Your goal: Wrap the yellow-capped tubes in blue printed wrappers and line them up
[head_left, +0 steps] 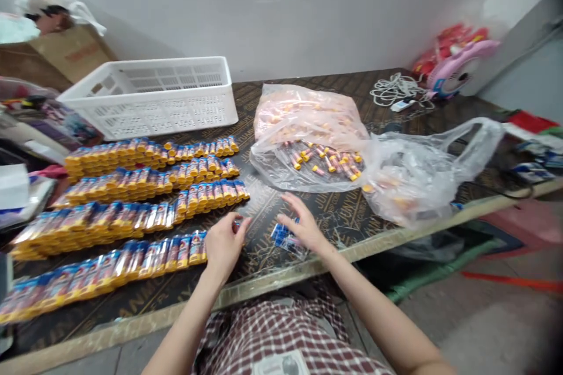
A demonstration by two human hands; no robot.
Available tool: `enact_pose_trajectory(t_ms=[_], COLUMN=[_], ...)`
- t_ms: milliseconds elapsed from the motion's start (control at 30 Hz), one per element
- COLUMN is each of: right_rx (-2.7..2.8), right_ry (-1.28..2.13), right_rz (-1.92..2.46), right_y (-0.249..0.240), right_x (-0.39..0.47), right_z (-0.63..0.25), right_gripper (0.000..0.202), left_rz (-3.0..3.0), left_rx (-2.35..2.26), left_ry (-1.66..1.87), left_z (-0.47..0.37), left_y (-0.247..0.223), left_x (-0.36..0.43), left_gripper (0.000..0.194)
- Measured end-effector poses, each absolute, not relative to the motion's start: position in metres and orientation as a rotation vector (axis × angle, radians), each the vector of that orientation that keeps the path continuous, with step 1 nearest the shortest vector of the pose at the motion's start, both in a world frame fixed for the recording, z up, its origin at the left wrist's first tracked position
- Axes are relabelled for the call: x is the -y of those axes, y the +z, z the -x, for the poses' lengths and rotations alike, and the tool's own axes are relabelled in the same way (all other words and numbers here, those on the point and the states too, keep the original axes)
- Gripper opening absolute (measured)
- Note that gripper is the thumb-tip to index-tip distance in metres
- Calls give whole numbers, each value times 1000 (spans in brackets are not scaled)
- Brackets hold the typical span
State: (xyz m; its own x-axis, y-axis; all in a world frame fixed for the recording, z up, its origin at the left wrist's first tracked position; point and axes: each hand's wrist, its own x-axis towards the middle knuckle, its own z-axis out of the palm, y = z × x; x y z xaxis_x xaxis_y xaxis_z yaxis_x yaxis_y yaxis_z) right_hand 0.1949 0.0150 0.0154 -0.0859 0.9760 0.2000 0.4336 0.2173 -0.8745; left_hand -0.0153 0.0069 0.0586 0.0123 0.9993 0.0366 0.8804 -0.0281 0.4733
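Observation:
My left hand (225,244) is at the right end of the nearest row of blue-and-yellow packets (169,254). Its fingers are curled, and a bit of blue shows between thumb and forefinger, probably one such packet, mostly hidden. My right hand (304,227) is over a small pile of blue-topped clear pieces (285,238) near the table's front edge, fingers apart and partly covering them. Beyond it, small yellow-capped pink tubes (336,162) spill inside the mouth of a large clear plastic bag (308,106).
More packet rows (211,196) lie stacked on the left. A white plastic crate (171,108) stands behind them. On the right are a second plastic bag (407,170), a coiled white cable (393,91) and a pink fan (457,73). The table edge (272,274) runs close to my body.

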Motion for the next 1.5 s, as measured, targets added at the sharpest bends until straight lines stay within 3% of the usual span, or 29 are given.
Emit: enact_pose_trajectory(t_ms=[67,133,300,500,633,833,1200,1500], right_rx=[1703,1595,1453,1455,1608,1929,1997,1674], right_ry=[371,228,94,86,106,219,179,141], right_rz=[1724,1910,2205,2416,2427,2320,2000,1765], right_y=[20,21,15,8,9,7,3,17], right_x=[-38,-62,-108,-142,-146,-108,-40,-29], right_z=[-243,-290,-361,-363,-354,-343,-340,-313], right_gripper=[41,42,61,82,65,33,25,18], left_rz=[-2017,-2050,-2011,-1881,-1867,-1638,-1244,-666], left_rx=[-1706,-1621,-1736,-1746,-1674,-1597,-1432,-1214], left_ry=[426,259,176,294,419,620,888,1005], left_z=[-8,-29,-53,-50,-46,-44,-42,-42], left_y=[48,34,3,-6,-8,-12,-10,19], left_x=[0,6,10,8,9,12,6,7], left_gripper=[32,29,28,17,19,6,8,37])
